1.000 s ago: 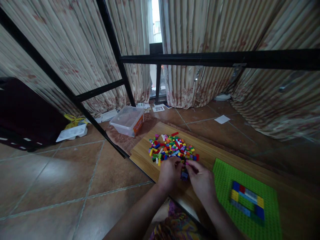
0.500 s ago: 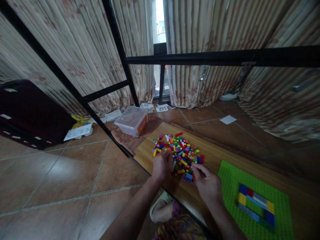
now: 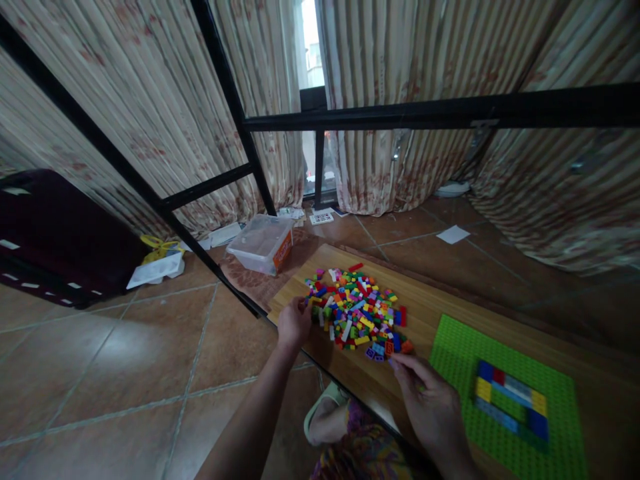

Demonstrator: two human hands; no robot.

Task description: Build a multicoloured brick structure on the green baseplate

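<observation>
A heap of small multicoloured toy bricks (image 3: 357,307) lies spread on a wooden board. At the heap's left edge is my left hand (image 3: 294,325), its fingers curled together beside yellow and green bricks; what they hold, if anything, is hidden. My right hand (image 3: 430,400) is at the near right edge, thumb and index finger pinched beside an orange brick (image 3: 389,348) and purple bricks (image 3: 371,353). Whatever is in that pinch is too small to name. Right of it, a green baseplate (image 3: 450,340) bears a rectangular ring of blue, yellow, red and grey bricks (image 3: 537,423).
The wooden board (image 3: 320,263) is long and narrow. Beyond its left end stands a clear plastic box (image 3: 257,243) on a brown mat. A black metal frame (image 3: 400,113) crosses above. A dark suitcase (image 3: 65,233) stands at left, and papers (image 3: 453,234) lie on the tiled floor.
My left hand has moved left from over the heap to its edge, uncovering bricks. My right hand has drawn slightly nearer to me, and an orange brick now shows by its fingertips.
</observation>
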